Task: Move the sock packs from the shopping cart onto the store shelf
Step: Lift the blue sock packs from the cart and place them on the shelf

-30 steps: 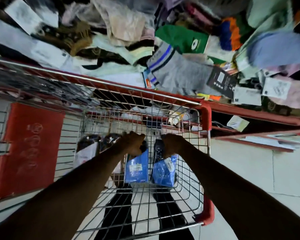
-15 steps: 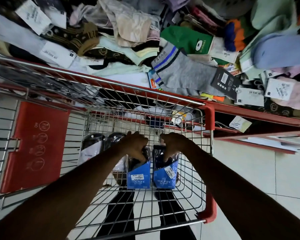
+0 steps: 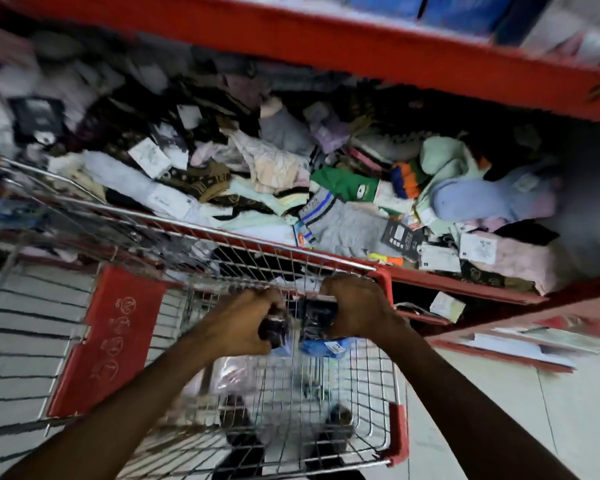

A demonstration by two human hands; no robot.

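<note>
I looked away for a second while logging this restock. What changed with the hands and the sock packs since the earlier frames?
Both hands, left and right, each gripping a sock pack, left one, right one, have lifted them from the cart floor up near the cart rim, toward the shelf. Grips unchanged; the sock pile stayed put.

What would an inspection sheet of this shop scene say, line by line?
Surface: red store shelf, already heaped with loose socks.
Job's things: two sock packs, one in each hand, lifted above the shopping cart floor; blurred.
Clutter: grey striped sock, green sock, paper tags, all jumbled.
Grip: left hand and right hand each closed on a pack.
Cables: nothing seen.
Surroundings: pale tiled floor, red upper shelf.
</note>
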